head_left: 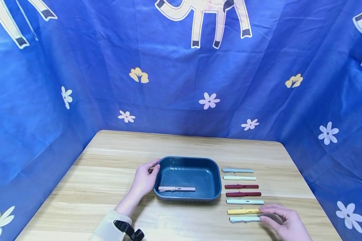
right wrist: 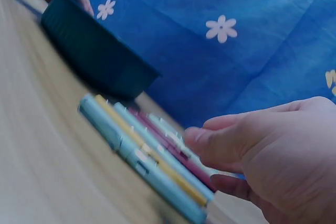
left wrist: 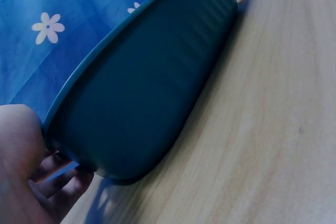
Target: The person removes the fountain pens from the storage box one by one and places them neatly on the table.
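Observation:
My left hand (head_left: 146,178) grips the left wall of a dark teal plastic box (head_left: 187,198), thumb at the rim and fingers against the outside. One pale lilac pen (head_left: 184,189) with a clip lies inside along the near side. To the right of the box, several capped pens lie in a column, roughly parallel. My right hand (head_left: 285,221) is by the right ends of the yellow pen (head_left: 242,211) and the nearest pale blue pen (head_left: 244,219). In the right wrist view, its loosely bent fingers (right wrist: 226,140) hover over the pens and hold nothing.
Farther up the column are another light blue pen (head_left: 244,202), two dark red pens (head_left: 244,194), a pale green pen (head_left: 239,178) and a grey-blue pen (head_left: 237,170). All rest on a wood-grain table (head_left: 114,150). A blue patterned curtain (head_left: 169,100) surrounds its back and sides.

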Available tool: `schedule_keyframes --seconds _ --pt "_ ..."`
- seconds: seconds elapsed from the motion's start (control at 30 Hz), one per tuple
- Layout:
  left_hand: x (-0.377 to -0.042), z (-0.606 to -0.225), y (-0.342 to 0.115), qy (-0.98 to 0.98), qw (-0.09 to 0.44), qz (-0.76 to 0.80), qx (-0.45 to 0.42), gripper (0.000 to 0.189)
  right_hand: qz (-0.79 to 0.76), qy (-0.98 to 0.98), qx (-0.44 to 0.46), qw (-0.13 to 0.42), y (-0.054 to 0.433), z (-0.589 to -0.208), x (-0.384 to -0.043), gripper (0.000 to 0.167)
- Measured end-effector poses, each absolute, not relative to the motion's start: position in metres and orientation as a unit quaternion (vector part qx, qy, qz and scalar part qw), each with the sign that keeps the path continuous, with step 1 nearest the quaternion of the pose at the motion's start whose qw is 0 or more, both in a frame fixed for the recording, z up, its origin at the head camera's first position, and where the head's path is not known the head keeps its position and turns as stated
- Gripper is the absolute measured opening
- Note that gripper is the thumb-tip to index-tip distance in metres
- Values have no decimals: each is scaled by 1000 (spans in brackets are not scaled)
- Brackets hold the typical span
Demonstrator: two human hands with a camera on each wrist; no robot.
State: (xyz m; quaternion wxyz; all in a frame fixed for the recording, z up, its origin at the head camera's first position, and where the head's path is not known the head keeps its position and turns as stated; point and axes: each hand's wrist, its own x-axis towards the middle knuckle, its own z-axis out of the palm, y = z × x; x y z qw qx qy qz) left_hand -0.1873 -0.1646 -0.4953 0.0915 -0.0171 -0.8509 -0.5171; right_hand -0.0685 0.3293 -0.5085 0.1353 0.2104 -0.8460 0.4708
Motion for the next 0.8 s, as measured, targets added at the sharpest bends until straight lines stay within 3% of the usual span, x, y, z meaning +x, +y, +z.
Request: schedule_keyframes --seconds 0.37,0.8 --pt "-186 -495 -164 -850 92 -518 -19 34 548 -794 235 117 307 -472 -80 37" --pt "-186 -494 -164 -850 92 -518 -20 35 601 -744 274 105 263 -458 -104 33"
